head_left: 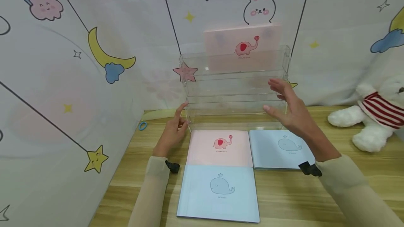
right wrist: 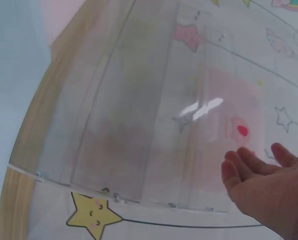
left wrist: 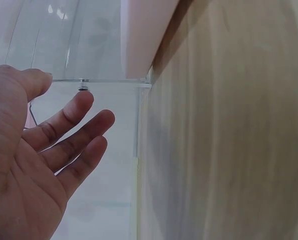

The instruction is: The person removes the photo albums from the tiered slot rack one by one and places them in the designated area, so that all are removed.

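At frame centre, a clear rack [head_left: 233,108] displays a pink book [head_left: 243,46] cover-out, its left edge apparently steadied by the left hand [head_left: 172,132], grip loosely spread, while the right hand [head_left: 291,115], grip also spread, hovers near its right edge.

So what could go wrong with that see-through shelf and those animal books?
The standing elephant book sticks up above the front of the clear rack, so a bump might tip it. The left hand is at the rack's left side and the right hand near its right, so either could nudge it. If the rack slid forward, it might push the flat elephant book lying just in front.
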`<action>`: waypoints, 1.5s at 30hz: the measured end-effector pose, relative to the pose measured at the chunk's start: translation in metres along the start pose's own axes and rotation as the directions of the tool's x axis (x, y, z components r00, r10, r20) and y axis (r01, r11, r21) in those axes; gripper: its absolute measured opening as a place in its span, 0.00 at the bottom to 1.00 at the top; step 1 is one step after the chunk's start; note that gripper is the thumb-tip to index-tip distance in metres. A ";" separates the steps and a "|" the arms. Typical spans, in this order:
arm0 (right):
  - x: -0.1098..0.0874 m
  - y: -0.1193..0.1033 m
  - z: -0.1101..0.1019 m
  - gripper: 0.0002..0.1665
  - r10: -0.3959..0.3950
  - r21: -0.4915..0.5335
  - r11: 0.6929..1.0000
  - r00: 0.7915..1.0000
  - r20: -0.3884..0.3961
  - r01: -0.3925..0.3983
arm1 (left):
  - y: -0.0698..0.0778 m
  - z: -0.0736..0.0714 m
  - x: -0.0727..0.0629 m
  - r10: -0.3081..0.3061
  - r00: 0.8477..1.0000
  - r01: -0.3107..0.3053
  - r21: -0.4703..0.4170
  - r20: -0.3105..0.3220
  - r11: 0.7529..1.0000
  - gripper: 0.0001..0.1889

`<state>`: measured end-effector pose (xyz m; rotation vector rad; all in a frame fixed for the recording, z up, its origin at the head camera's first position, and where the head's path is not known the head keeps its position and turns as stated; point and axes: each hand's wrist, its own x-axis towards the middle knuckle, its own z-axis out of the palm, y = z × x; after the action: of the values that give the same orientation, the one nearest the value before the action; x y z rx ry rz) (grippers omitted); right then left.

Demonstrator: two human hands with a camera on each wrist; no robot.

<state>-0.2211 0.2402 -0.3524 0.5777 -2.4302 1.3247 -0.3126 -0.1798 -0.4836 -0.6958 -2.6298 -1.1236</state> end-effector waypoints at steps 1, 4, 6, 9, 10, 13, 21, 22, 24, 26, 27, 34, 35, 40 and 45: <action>0.001 0.001 -0.001 0.50 0.006 0.003 1.000 1.000 0.003 -0.006 | 0.000 0.000 0.000 -0.001 1.000 0.001 -0.003 0.000 1.000 0.42; 0.006 0.003 -0.003 0.54 0.019 0.016 1.000 1.000 0.006 -0.019 | 0.001 0.000 0.000 -0.010 1.000 0.010 -0.012 0.001 1.000 0.42; 0.009 0.005 -0.004 0.56 0.029 0.026 0.999 1.000 0.008 -0.029 | 0.000 0.000 0.000 -0.013 1.000 0.013 -0.014 0.003 1.000 0.42; 0.013 0.009 -0.007 0.59 0.034 0.043 0.999 0.999 0.012 -0.034 | 0.000 0.000 0.000 -0.015 1.000 0.015 -0.011 0.003 1.000 0.42; 0.014 0.010 -0.008 0.59 0.032 0.045 0.998 0.999 0.013 -0.033 | 0.001 0.000 0.000 -0.014 1.000 0.014 -0.010 0.003 1.000 0.42; 0.018 0.012 -0.012 0.61 0.031 0.045 0.998 0.999 0.008 -0.031 | 0.001 0.000 0.001 -0.012 1.000 0.012 -0.007 0.002 1.000 0.42; 0.032 0.015 -0.029 0.62 0.051 0.052 0.997 0.998 -0.046 -0.049 | 0.004 -0.001 0.001 -0.024 1.000 0.025 -0.017 0.009 1.000 0.42; 0.034 0.015 -0.031 0.61 0.048 0.057 0.997 0.998 -0.049 -0.045 | 0.004 -0.001 0.001 -0.023 1.000 0.023 -0.018 0.008 1.000 0.42; 0.036 0.016 -0.035 0.60 0.049 0.070 0.997 0.997 -0.052 -0.045 | 0.004 -0.001 0.001 -0.023 1.000 0.023 -0.015 0.008 1.000 0.42; 0.038 0.016 -0.037 0.60 0.055 0.074 0.996 0.997 -0.055 -0.051 | 0.004 -0.001 0.001 -0.021 1.000 0.021 -0.015 0.008 1.000 0.42; 0.039 0.016 -0.039 0.60 0.057 0.074 0.996 0.997 -0.057 -0.053 | 0.004 -0.001 0.001 -0.019 1.000 0.019 -0.016 0.008 1.000 0.42; 0.046 0.019 -0.044 0.59 0.059 0.081 0.995 0.995 -0.077 -0.052 | 0.003 0.000 0.001 -0.013 1.000 0.013 -0.016 0.005 1.000 0.42; 0.047 0.020 -0.045 0.59 0.054 0.083 0.995 0.995 -0.078 -0.047 | 0.003 0.000 0.001 -0.015 1.000 0.015 -0.017 0.007 1.000 0.41; 0.053 0.022 -0.050 0.57 0.040 0.099 0.995 0.995 -0.093 -0.031 | 0.003 0.000 0.001 -0.011 1.000 0.011 -0.018 0.009 1.000 0.41; 0.061 0.028 -0.052 0.56 0.039 0.084 0.996 0.990 -0.133 -0.028 | 0.003 0.000 0.001 -0.007 1.000 0.007 -0.013 0.001 1.000 0.41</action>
<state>-0.2839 0.2861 -0.3172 0.4538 -2.2959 1.4347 -0.3123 -0.1775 -0.4818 -0.6903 -2.6304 -1.1430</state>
